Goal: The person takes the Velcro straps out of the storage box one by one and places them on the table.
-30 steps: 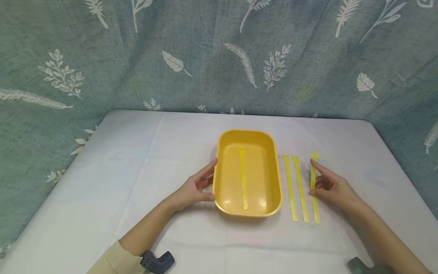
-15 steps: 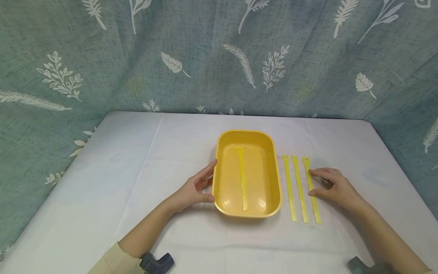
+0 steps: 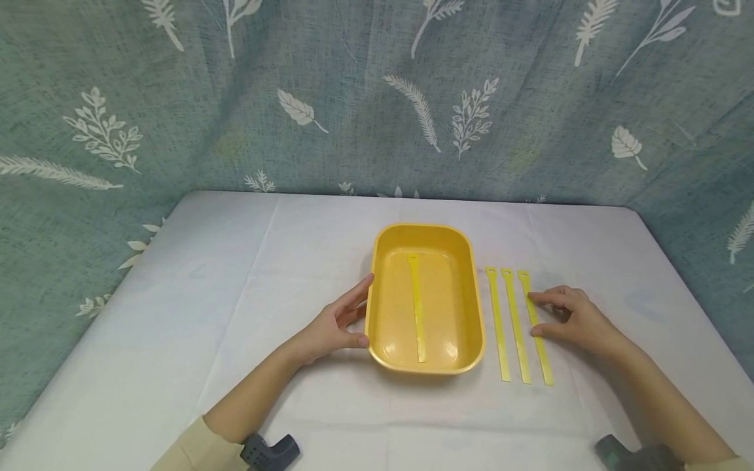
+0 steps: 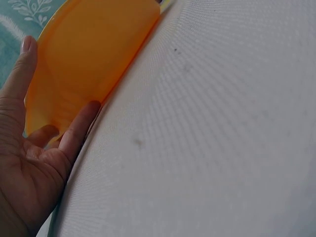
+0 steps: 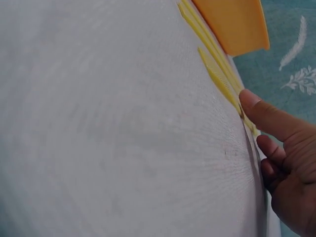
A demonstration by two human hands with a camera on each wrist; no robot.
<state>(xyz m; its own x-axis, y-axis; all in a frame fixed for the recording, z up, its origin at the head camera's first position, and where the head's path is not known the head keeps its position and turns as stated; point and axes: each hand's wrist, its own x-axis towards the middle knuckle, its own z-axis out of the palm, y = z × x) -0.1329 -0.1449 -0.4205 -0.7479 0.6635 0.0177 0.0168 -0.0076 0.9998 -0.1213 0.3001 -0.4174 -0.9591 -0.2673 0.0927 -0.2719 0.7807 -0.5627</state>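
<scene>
A yellow rectangular tray (image 3: pixel 453 307) stands upright on the table, with one flat yellow strip (image 3: pixel 417 314) lying lengthwise inside. My left hand (image 3: pixel 330 332) is spread along the tray's left side, fingertips and thumb at its wall; the left wrist view shows the fingers against the orange-looking outer wall (image 4: pixel 94 54). To the tray's right, a left strip (image 3: pixel 499 327) and a middle strip (image 3: pixel 516 327) lie side by side, each with a holed end pointing away. My right hand (image 3: pixel 577 325) touches the rightmost strip (image 3: pixel 543 363) along its right edge with thumb and forefinger extended.
A white cloth (image 3: pixel 294 412) covers the table. Behind the far edge hangs a blue-green curtain (image 3: pixel 353 118) with white leaf prints. Dark wrist-worn devices show at the left wrist (image 3: pixel 271 451) and right wrist (image 3: pixel 636 456).
The rightmost strip's far end has swung left, bringing it near the other two. My right forefinger has come down along the strip and moved left. The left hand and tray have stayed put.
</scene>
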